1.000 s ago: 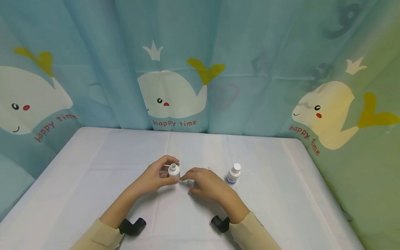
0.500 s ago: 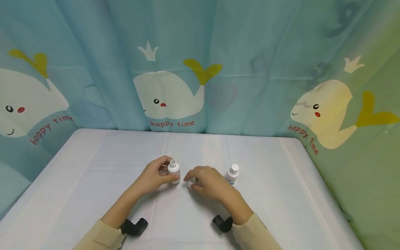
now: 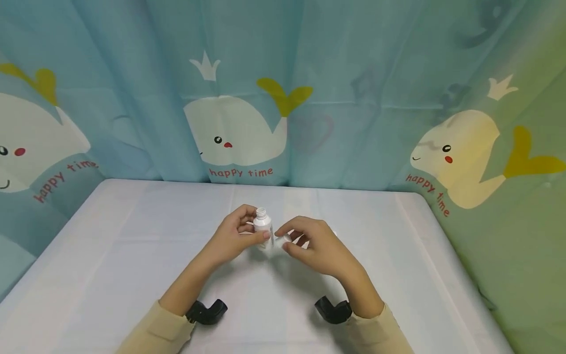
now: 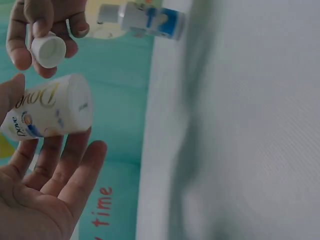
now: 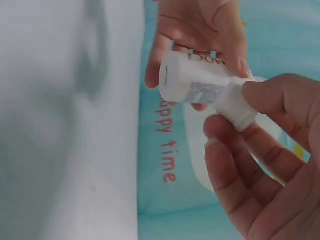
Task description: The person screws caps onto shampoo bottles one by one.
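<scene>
In the head view my left hand (image 3: 232, 237) holds a small white Dove bottle (image 3: 263, 223) upright between thumb and fingers. Its threaded neck shows bare at the top, and its flat base faces the left wrist camera. Close on its right, my right hand (image 3: 317, 246) pinches a white cap (image 3: 282, 241) between thumb and fingertips. The cap's hollow side (image 4: 50, 51) is turned toward the left wrist camera. Both hands are raised over the table, the cap beside the bottle's body. A second bottle (image 4: 150, 20), white with a blue label band and capped, stands beyond the right hand.
A white-covered table (image 3: 177, 275) lies under both hands. Behind it hangs a blue-green curtain (image 3: 345, 147) printed with whales. Black curved mounts (image 3: 207, 312) sit on both wrists. In the head view the right hand hides nearly all of the second bottle.
Both hands have risen and shifted right and farther from me, the bottle going with the left. The right hand has lifted the cap from the table and now overlaps the second bottle.
</scene>
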Demonstrator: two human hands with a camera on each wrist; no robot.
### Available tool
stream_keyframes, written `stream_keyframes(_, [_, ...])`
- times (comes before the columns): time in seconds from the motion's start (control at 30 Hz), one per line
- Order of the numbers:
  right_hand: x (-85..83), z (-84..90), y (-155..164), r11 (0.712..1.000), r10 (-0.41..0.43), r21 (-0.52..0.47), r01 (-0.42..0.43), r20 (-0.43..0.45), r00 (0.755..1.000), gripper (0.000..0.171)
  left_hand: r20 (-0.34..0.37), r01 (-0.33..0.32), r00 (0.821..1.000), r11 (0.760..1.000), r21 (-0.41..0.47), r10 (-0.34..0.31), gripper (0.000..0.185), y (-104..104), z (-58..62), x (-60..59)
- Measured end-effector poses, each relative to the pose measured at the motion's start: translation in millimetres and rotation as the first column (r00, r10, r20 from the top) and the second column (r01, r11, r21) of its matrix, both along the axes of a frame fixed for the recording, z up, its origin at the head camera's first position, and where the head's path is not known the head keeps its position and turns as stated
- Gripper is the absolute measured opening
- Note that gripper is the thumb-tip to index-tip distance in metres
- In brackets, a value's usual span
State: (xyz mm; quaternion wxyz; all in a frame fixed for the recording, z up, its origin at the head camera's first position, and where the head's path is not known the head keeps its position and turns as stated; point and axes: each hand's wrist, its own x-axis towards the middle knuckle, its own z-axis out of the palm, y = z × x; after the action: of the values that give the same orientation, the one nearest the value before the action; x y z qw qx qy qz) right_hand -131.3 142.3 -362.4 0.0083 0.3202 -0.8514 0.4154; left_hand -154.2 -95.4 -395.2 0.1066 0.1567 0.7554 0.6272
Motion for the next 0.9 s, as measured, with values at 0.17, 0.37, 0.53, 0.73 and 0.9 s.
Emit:
stream_keyframes(0.17, [1.3, 9.7, 10, 0.992, -0.004, -0.122, 0.009, 0.035, 0.999, 0.018, -0.013, 0.029, 0.999, 1.000, 0.005, -0.029, 0.044, 1, 7.1, 6.6])
stream_keyframes(0.37, [1.6, 13.1, 17, 0.965, -0.039, -0.260, 0.031, -0.023, 0.999, 0.022, 0.014, 0.122, 0.993, 0.992, -0.044, -0.121, 0.045, 2, 8.7, 12.7])
stream_keyframes(0.53, [1.6, 10.2, 15, 0.964, -0.012, -0.266, 0.003, -0.030, 0.999, 0.020, 0.016, 0.186, 0.983, 0.981, -0.064, -0.185, 0.041, 2, 9.2, 16.2])
stream_keyframes(0.73, [2.8, 9.1, 12, 0.972, 0.024, -0.234, -0.031, -0.031, 0.999, 0.023, -0.011, 0.232, 0.972, 0.970, -0.079, -0.234, 0.036, 3, 9.5, 16.9])
stream_keyframes(0.9, [1.6, 5.8, 10, 0.978, 0.060, -0.196, -0.068, -0.048, 0.997, 0.027, -0.025, 0.220, 0.975, 0.972, -0.088, -0.222, 0.035, 1, 9.6, 16.9])
